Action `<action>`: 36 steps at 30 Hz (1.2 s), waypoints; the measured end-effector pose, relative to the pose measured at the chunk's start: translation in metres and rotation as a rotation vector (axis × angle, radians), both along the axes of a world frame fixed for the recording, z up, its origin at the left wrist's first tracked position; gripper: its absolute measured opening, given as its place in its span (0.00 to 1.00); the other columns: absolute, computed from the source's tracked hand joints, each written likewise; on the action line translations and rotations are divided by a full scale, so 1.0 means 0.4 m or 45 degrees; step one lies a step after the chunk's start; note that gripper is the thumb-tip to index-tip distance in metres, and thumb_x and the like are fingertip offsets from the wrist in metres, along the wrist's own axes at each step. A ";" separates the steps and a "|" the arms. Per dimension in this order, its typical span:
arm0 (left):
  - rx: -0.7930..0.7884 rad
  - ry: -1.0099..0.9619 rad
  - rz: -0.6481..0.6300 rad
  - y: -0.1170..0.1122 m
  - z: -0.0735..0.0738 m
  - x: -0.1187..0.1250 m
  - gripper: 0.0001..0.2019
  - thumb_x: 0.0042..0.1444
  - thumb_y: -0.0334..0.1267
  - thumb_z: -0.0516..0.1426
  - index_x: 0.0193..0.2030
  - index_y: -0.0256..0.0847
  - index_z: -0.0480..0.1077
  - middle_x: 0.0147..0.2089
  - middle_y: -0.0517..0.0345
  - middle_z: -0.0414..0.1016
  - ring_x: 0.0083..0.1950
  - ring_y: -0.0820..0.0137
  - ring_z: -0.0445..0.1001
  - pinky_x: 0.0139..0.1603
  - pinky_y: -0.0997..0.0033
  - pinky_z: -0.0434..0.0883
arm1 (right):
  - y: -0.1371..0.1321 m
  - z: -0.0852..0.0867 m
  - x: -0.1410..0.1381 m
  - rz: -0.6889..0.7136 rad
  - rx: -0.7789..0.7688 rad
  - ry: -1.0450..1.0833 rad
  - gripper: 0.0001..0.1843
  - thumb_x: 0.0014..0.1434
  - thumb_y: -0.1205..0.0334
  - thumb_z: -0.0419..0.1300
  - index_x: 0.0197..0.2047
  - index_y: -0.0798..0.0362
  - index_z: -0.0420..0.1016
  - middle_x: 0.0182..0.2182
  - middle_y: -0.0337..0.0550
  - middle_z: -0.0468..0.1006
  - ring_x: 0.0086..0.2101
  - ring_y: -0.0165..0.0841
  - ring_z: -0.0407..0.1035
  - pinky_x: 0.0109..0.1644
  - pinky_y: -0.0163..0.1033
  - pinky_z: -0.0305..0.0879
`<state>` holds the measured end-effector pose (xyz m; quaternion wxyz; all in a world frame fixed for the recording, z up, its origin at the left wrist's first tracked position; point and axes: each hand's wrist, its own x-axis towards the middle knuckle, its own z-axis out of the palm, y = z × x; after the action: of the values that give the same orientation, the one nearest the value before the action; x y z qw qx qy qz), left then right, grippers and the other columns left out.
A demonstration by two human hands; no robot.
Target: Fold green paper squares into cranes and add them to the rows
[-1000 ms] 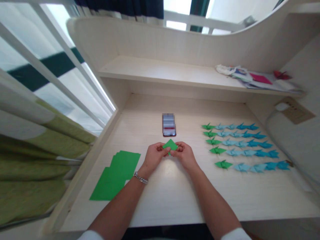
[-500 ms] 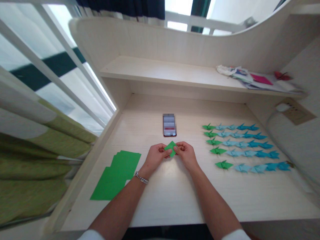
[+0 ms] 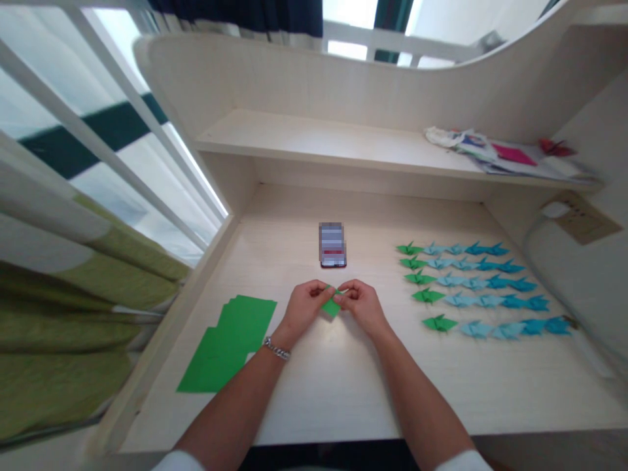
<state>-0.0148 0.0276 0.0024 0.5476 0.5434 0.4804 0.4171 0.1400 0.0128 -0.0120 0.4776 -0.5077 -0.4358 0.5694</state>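
In the head view, the left hand (image 3: 308, 302) and the right hand (image 3: 360, 301) are close together, thumbs and fingertips pinching a small green diamond of folded paper (image 3: 332, 310) between them, just above the pale wooden desk (image 3: 338, 399). This piece looks partly folded: it is compact and flat, with none of the points or wings of a finished figure. The fingers cover its upper part, so the exact crease being worked cannot be told.

Out to the right of the right hand stand the finished pieces, five rows of folded paper birds; each row has one green paper bird (image 3: 439, 323) nearest the hand, then two pale blue paper birds (image 3: 475, 328) and two deeper blue paper birds (image 3: 532, 326). So five green ones appear done.

To the left of the left hand, partly beside its forearm, lie flat, overlapping green paper sheets (image 3: 220, 353), seemingly unworked; their number cannot be counted. Straight ahead, beyond both hands, a dark-edged rectangular phone (image 3: 332, 246) lies with its screen blurred.
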 end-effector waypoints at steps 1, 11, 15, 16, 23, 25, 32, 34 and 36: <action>0.007 -0.009 0.025 0.000 -0.001 0.001 0.13 0.48 0.45 0.61 0.29 0.34 0.74 0.26 0.56 0.75 0.27 0.71 0.70 0.29 0.73 0.66 | 0.000 0.000 -0.003 -0.036 -0.004 0.001 0.16 0.40 0.57 0.69 0.32 0.55 0.72 0.16 0.34 0.71 0.19 0.27 0.64 0.25 0.33 0.61; -0.003 -0.042 0.193 0.001 -0.006 -0.003 0.14 0.47 0.47 0.61 0.30 0.35 0.74 0.29 0.55 0.76 0.30 0.71 0.70 0.31 0.74 0.67 | -0.008 0.001 -0.035 -0.032 -0.114 0.174 0.19 0.38 0.52 0.70 0.29 0.55 0.71 0.20 0.37 0.73 0.21 0.28 0.67 0.26 0.33 0.64; -0.058 -0.106 0.201 0.001 -0.010 -0.002 0.17 0.47 0.49 0.61 0.31 0.34 0.74 0.28 0.56 0.75 0.29 0.72 0.70 0.28 0.75 0.67 | -0.009 -0.003 -0.032 0.004 -0.121 0.115 0.20 0.40 0.49 0.69 0.23 0.56 0.69 0.16 0.38 0.72 0.18 0.27 0.64 0.22 0.32 0.59; -0.070 -0.125 0.196 0.000 -0.011 -0.002 0.17 0.47 0.50 0.60 0.31 0.34 0.73 0.28 0.56 0.74 0.28 0.72 0.70 0.28 0.75 0.67 | -0.008 -0.004 -0.032 -0.006 -0.114 0.121 0.20 0.41 0.49 0.68 0.24 0.56 0.69 0.16 0.38 0.72 0.17 0.27 0.64 0.22 0.32 0.59; -0.174 -0.178 -0.020 -0.006 -0.003 0.001 0.17 0.43 0.45 0.65 0.35 0.34 0.73 0.30 0.56 0.75 0.28 0.73 0.71 0.28 0.75 0.69 | -0.001 -0.011 -0.027 -0.105 -0.055 0.049 0.18 0.46 0.48 0.65 0.25 0.55 0.70 0.17 0.37 0.71 0.18 0.27 0.63 0.23 0.32 0.60; -0.196 -0.171 -0.052 -0.004 -0.001 0.000 0.16 0.42 0.44 0.65 0.33 0.34 0.72 0.28 0.56 0.75 0.26 0.74 0.70 0.27 0.74 0.69 | -0.001 -0.008 -0.022 -0.114 -0.034 0.034 0.17 0.45 0.49 0.65 0.27 0.55 0.72 0.20 0.37 0.73 0.20 0.27 0.65 0.24 0.33 0.61; -0.142 -0.103 -0.016 0.012 -0.001 -0.020 0.14 0.44 0.43 0.63 0.34 0.35 0.73 0.26 0.56 0.74 0.27 0.72 0.70 0.26 0.75 0.66 | 0.001 0.002 -0.001 -0.048 -0.072 0.039 0.15 0.42 0.53 0.67 0.26 0.56 0.73 0.19 0.37 0.73 0.20 0.27 0.64 0.24 0.33 0.62; -0.143 -0.084 -0.037 0.014 0.001 -0.026 0.12 0.44 0.41 0.63 0.33 0.35 0.73 0.24 0.58 0.72 0.25 0.74 0.68 0.25 0.76 0.63 | 0.000 0.004 0.001 -0.003 -0.103 0.082 0.15 0.41 0.54 0.68 0.27 0.56 0.73 0.20 0.37 0.74 0.20 0.27 0.66 0.24 0.33 0.64; -0.140 -0.060 -0.063 0.014 0.005 -0.030 0.11 0.44 0.41 0.63 0.32 0.35 0.73 0.22 0.60 0.70 0.23 0.75 0.66 0.23 0.77 0.61 | -0.003 0.006 0.002 0.033 -0.117 0.108 0.15 0.41 0.55 0.68 0.29 0.55 0.74 0.21 0.37 0.74 0.20 0.27 0.66 0.24 0.33 0.65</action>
<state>-0.0266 0.0333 0.0043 0.5979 0.5142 0.4760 0.3892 0.1407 0.0116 -0.0096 0.4644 -0.4988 -0.3953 0.6158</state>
